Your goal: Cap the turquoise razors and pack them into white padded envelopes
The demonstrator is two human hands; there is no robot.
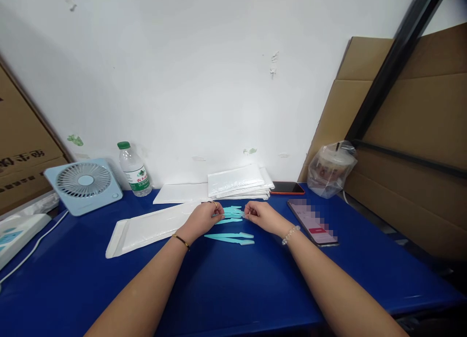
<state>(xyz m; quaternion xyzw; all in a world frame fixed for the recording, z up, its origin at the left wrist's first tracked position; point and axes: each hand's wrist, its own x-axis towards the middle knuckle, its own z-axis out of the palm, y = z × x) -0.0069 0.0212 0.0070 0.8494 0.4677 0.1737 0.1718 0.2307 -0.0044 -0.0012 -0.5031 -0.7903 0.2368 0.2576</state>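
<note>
In the middle of the table, my left hand (201, 219) is closed, pinching the handle end of a light-blue eyebrow razor (232, 215). My right hand (263, 216) has thumb and fingers pressed together at the razor's other end, where a small pale tip shows. Several like razors lie close under and behind my fingers, partly hidden. Nearer to me, a pair of loose eyebrow razors (229, 238) lies on the blue table, with their pale blade ends to the right. A long white padded envelope (149, 230) reaches under or behind my left hand.
White envelopes (236, 180) are stacked by the wall, with a red-edged phone (287, 187) beside them. Another phone (314, 225) lies right. A bagged drink cup (330, 169) stands back right. Left are a water bottle (135, 174), a blue fan (85, 184) and a power strip (20, 235).
</note>
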